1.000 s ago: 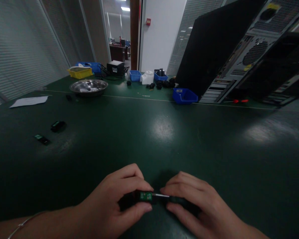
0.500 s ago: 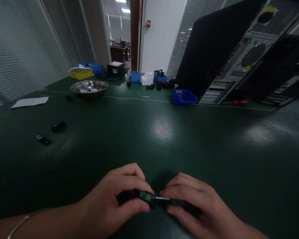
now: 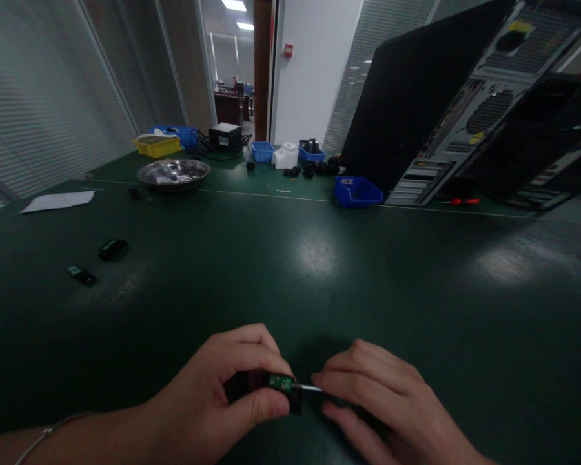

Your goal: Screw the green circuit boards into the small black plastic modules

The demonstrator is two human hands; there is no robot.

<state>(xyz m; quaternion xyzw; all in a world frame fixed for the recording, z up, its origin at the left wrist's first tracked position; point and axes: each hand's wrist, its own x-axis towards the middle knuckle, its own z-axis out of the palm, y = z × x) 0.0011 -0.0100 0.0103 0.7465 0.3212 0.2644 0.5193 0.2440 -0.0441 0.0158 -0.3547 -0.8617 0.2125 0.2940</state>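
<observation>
Between the thumb and fingers of my left hand (image 3: 237, 381) is a small black device with a green circuit board (image 3: 281, 383) showing on its upper side. My right hand (image 3: 382, 397) is closed round the dark handle of a screwdriver, mostly hidden by the fingers. The thin metal shaft of the screwdriver (image 3: 310, 387) reaches left, and its tip meets the right end of the device beside the board. Whether the tip is inside a gap there, I cannot tell. Both hands are low over the green table (image 3: 252, 258).
On the left lie two small black parts with green boards, a nearer one (image 3: 82, 276) and a farther one (image 3: 112, 248). A metal dish (image 3: 173, 184), a sheet of paper (image 3: 58, 201) and a blue bin (image 3: 358, 192) lie further back. A computer case (image 3: 416, 97) stands at the right.
My right hand and the screwdriver handle have tilted, so the shaft slopes slightly down to the right. The device has turned a little in my left hand, showing more of its black end.
</observation>
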